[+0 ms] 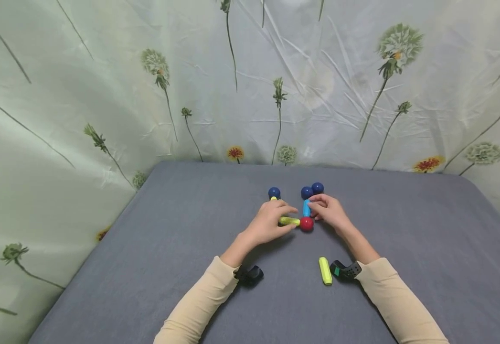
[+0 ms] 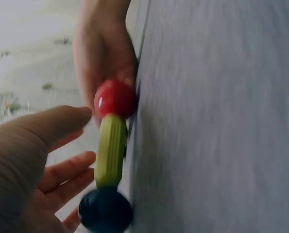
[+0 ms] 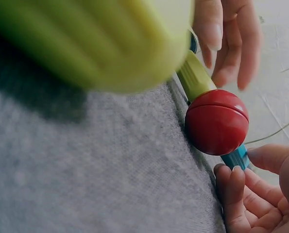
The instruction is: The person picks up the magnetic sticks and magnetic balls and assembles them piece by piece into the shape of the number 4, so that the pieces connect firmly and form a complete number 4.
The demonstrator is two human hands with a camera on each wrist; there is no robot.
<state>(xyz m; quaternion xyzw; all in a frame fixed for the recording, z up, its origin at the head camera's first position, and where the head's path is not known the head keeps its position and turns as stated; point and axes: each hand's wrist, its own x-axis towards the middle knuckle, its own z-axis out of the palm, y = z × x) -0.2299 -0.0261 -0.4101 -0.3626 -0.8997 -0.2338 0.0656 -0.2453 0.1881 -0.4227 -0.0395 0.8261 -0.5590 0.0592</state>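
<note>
My right hand (image 1: 330, 213) pinches a light blue rod (image 1: 306, 209) between thumb and fingers; the right wrist view shows this blue rod (image 3: 236, 157) meeting a red ball (image 3: 217, 122). From the red ball (image 1: 306, 224) a yellow-green rod (image 1: 290, 221) runs left. In the left wrist view that rod (image 2: 110, 150) ends in a dark blue ball (image 2: 105, 209), which the hand covers in the head view. My left hand (image 1: 269, 222) hovers around this rod, fingers loosely spread and apart from it. Beyond it, another yellow rod (image 1: 273, 198) leads to a dark blue ball (image 1: 274, 192).
Two more dark blue balls, one (image 1: 306, 192) at the blue rod's far end and one (image 1: 317, 188) beside it, lie past my right hand. A loose yellow rod (image 1: 325, 271) lies by the right wrist camera (image 1: 345, 270). A flowered curtain (image 1: 250, 95) hangs behind the grey surface (image 1: 189, 229).
</note>
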